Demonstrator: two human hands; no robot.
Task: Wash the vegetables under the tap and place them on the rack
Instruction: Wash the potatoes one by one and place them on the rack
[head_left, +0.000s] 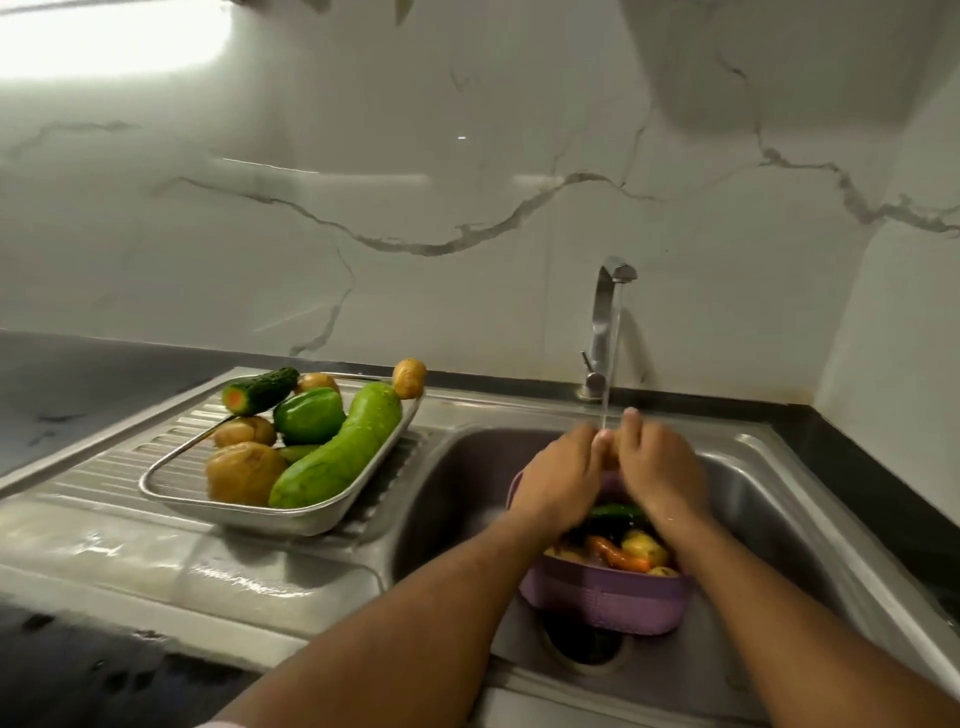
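- Holding a small potato (612, 448) under the tap (605, 332), the left hand (563, 475) and right hand (657, 467) curl their fingers round it.
- Below the tap sits a purple basket (605, 597) of vegetables, partly hidden by the hands.
- Left of the tap, the rack (291, 514) holds washed vegetables.

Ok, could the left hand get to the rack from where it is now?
Probably yes. The rack sits on the drainboard just left of the sink, nothing stands between. But the left hand is busy with the right hand holding something small under the tap.
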